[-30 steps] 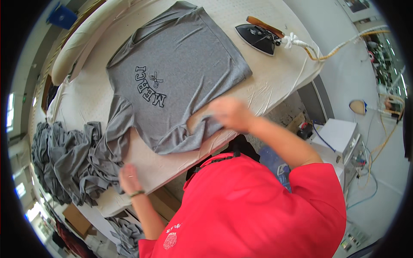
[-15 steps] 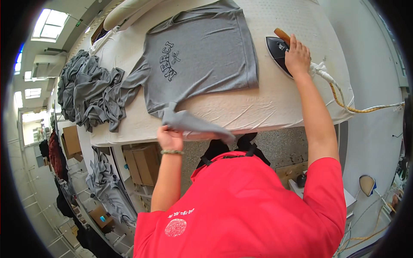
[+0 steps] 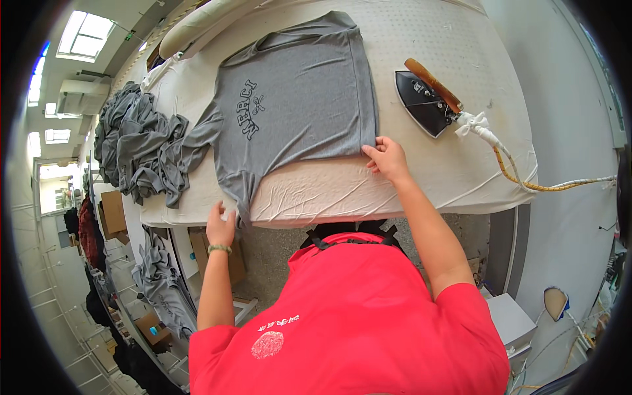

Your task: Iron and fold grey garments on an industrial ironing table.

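A grey sweatshirt (image 3: 303,92) with dark lettering lies spread on the padded white ironing table (image 3: 454,178), its near sleeve drooping over the front edge. At the lower right corner of its hem, my right hand (image 3: 390,160) pinches the fabric between thumb and fingers. My left hand (image 3: 220,225) is beside the sleeve's end, fingers apart and holding nothing. To the right of the sweatshirt rests a black iron (image 3: 421,105) with a wooden handle, no hand on it.
Crumpled grey garments (image 3: 135,148) are heaped at the table's left. A white-wrapped cord (image 3: 520,178) runs from the iron to the right wall. A padded roll (image 3: 197,26) lies at the far left. Below stand a cardboard box (image 3: 234,257) and a white cabinet (image 3: 510,319).
My right hand has let go of the iron and moved left to the hem. My left hand has released the sleeve, which now hangs down at the table edge. The sweatshirt has shifted slightly.
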